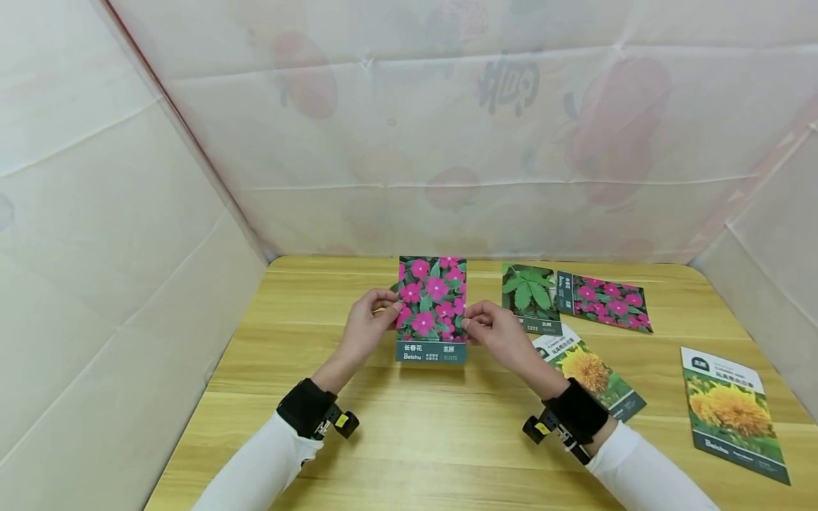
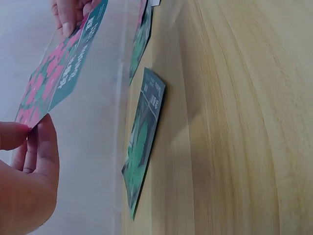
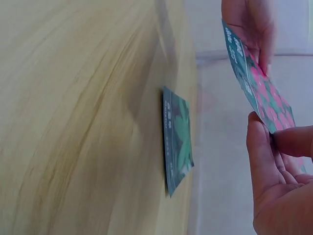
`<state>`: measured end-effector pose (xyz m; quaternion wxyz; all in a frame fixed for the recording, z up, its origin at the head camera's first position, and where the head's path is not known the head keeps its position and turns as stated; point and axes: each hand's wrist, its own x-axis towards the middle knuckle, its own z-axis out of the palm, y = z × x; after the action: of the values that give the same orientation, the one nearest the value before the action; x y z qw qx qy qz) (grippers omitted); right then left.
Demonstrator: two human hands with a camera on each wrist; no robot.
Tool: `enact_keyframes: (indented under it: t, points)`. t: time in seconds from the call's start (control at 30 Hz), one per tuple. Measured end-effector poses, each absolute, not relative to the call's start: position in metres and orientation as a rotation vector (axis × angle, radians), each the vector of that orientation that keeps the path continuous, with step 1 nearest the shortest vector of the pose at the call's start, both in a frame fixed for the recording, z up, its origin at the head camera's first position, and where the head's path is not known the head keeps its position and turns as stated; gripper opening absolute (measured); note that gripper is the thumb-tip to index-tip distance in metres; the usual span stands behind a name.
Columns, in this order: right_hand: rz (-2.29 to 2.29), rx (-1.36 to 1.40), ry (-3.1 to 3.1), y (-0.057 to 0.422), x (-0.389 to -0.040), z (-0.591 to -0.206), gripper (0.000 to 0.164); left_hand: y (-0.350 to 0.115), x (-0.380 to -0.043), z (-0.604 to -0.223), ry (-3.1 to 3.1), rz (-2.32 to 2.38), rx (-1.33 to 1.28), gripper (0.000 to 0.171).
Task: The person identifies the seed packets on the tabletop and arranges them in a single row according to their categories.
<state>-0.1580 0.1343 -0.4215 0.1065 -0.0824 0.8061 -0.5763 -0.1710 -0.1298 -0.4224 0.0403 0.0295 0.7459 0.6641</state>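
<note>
Both hands hold a seed packet (image 1: 431, 309) with pink flowers upright, its front facing the head camera. My left hand (image 1: 371, 319) pinches its left edge between thumb and fingers. Thumb and fingers of my right hand (image 1: 498, 333) pinch the right edge. In the wrist views the packet hangs in the air above the table. A green-leaf packet (image 2: 144, 142) lies on the table behind it, mostly hidden from the head view; the right wrist view shows this leaf packet (image 3: 177, 142) too.
Right of the hands lie another green-leaf packet (image 1: 530, 294), a second pink-flower packet (image 1: 607, 303) and a yellow-flower packet (image 1: 588, 369) partly under the right forearm. Another yellow-flower packet (image 1: 735, 411) lies farther right. Pale cloth walls (image 1: 409, 142) enclose the wooden table (image 1: 307, 298).
</note>
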Motion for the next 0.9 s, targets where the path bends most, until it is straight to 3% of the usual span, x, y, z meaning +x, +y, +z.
enact_keyframes:
  t: [0.43,0.63,0.9]
  points:
    - [-1.732,-0.250,2.330,0.144,-0.153,-0.427,0.034,-0.178,-0.167,-0.420,2.454,1.866,0.025,0.025]
    - [-1.757,-0.348,2.428,0.161,-0.174,-0.478,0.057,-0.214,-0.156,-0.424,2.519,1.769,-0.016,0.029]
    - [-1.724,-0.360,2.500,0.171,-0.175,-0.490,0.059,-0.252,-0.145,-0.435,2.653,1.560,-0.031,0.029]
